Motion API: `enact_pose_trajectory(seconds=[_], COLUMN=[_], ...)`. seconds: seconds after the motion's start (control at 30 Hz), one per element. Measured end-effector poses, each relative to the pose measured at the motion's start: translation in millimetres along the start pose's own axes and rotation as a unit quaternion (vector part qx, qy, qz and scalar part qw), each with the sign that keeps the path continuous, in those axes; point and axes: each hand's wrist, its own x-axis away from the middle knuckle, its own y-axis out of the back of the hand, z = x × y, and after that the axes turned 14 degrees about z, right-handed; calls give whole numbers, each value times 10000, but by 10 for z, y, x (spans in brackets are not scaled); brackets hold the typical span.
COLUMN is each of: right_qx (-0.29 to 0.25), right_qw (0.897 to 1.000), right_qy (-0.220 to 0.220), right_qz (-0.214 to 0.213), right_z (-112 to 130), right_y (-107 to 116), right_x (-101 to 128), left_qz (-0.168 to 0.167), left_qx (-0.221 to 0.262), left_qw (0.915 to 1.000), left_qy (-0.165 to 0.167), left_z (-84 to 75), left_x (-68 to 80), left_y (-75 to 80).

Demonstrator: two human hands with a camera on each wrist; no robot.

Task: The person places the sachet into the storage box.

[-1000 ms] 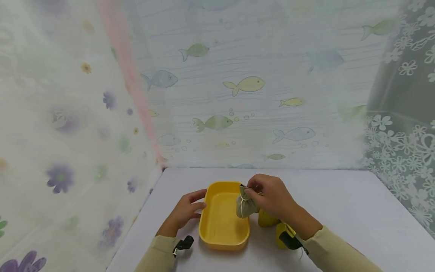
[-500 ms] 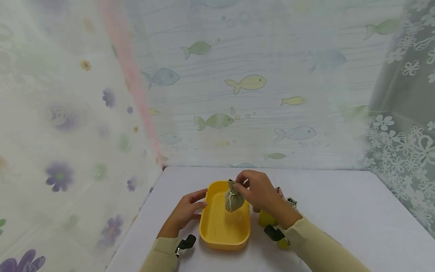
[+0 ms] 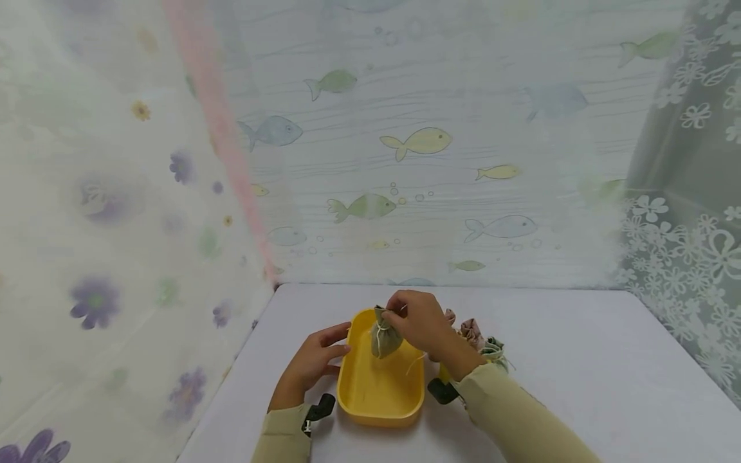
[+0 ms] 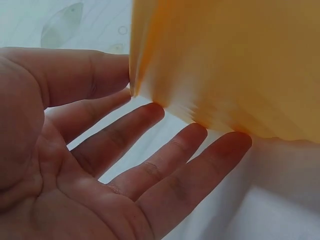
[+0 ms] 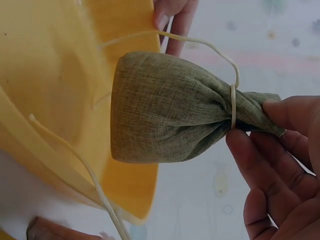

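Right hand (image 3: 419,321) pinches neck of one green pouch (image 3: 383,335) over one yellow tray (image 3: 379,399); left hand (image 3: 312,363), fingers straight, touches tray side; three more pouches (image 3: 477,337) beside it.

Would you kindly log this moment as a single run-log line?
right hand: pinches tied neck of green pouch, hanging over yellow tray | left hand: straight fingers against tray's outer left wall | other pouches: on table right of tray

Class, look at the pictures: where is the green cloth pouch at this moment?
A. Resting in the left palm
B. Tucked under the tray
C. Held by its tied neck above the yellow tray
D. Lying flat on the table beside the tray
C: the right hand pinches the green cloth pouch by its tied neck, hanging over the yellow tray.
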Motion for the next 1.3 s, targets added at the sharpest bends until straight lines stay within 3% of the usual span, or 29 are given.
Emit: enact_pose_trajectory(seconds=[0.4,0.67,1.07,1.3], right_qx=[-90,-36,-4,43], right_qw=[9987,9980,9978,9954], right_qy=[-437,-630,-657,-939], right_qz=[252,68,-68,177], right_z=[24,-25,-64,-99], right_y=[-136,-247,-331,-375], right_x=[-147,-257,-325,-372], left_qz=[-74,108,221,243], left_qx=[-103,19,-244,-171], left_qw=[9999,9999,9995,9996], left_qy=[9,-24,0,-6], left_z=[-18,-1,21,17], left_x=[-5,-91,-92,-101], left_y=[16,28,38,26])
